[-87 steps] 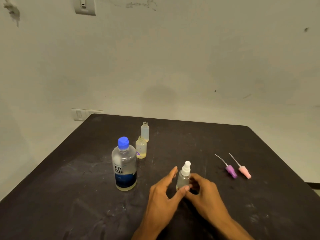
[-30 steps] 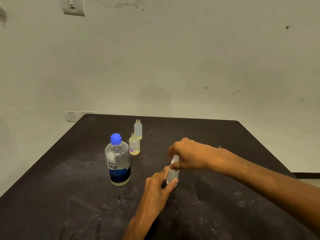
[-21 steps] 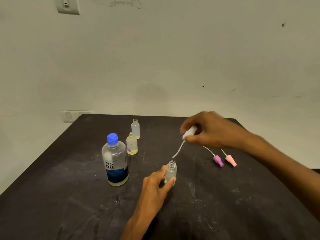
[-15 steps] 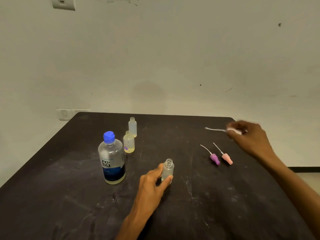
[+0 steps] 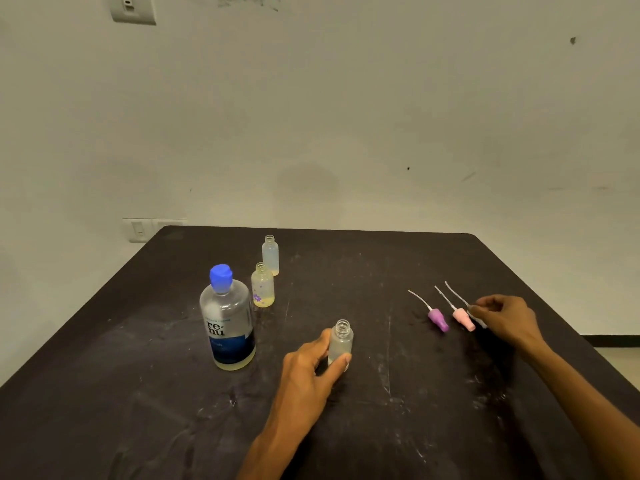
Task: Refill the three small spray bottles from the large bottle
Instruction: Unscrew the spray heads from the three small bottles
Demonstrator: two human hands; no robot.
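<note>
My left hand (image 5: 308, 367) grips a small clear spray bottle (image 5: 340, 342) that stands open-necked on the black table (image 5: 398, 427). To its left stands the large bottle (image 5: 227, 320) with a blue cap and blue label. Behind it are a yellowish small bottle (image 5: 263, 285) with a purple flower and a pale small bottle (image 5: 270, 254), both without tops. At the right my right hand (image 5: 505, 315) pinches the white spray top (image 5: 476, 315) down at the table, right beside the pink spray top (image 5: 463, 316) and the purple one (image 5: 438, 318).
A light wall rises behind the table, with sockets (image 5: 140, 230) near the far left corner. The table's right edge (image 5: 554, 317) runs close past my right hand. Scuffed bare tabletop lies between the clear bottle and the spray tops.
My right hand unscrewed the white spray top from the clear bottle, carried it right and lowered it beside the pink and purple tops. My left hand stayed on the bottle.
</note>
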